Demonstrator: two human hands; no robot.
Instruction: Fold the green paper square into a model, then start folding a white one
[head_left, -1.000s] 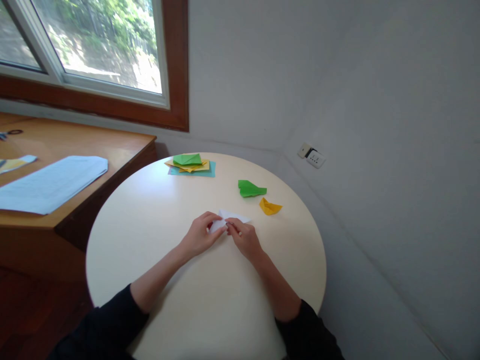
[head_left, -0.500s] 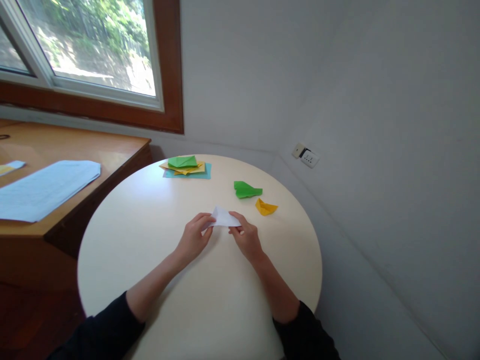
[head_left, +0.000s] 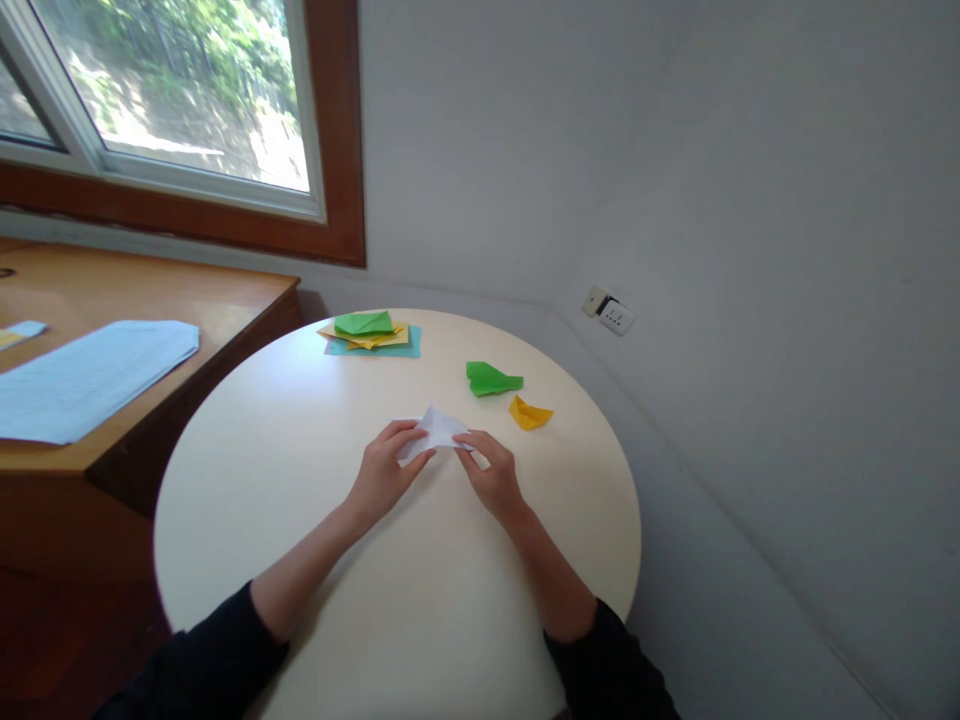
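Between my hands is a folded white paper (head_left: 437, 428) with a raised peak at its middle. My left hand (head_left: 386, 463) grips its left side, fingers over the top and thumb at the near edge. On the right side my right hand (head_left: 491, 470) pinches the paper between thumb and fingers. Part of each paper end is covered by my fingers. Beyond my right hand lie a green folded paper shape (head_left: 491, 379) and a small yellow paper boat (head_left: 529, 413), both apart from it.
At the far edge of the round white table (head_left: 247, 480) lies a pile of coloured papers (head_left: 367, 330), green and yellow over blue. A wooden desk (head_left: 225, 290) with large pale sheets (head_left: 105, 375) stands at left. Walls close off the back and right.
The white paper's peak stands out more and a flap now shows beyond my left fingers. My left thumb has moved right along the near edge. My right fingers have shifted slightly lower.
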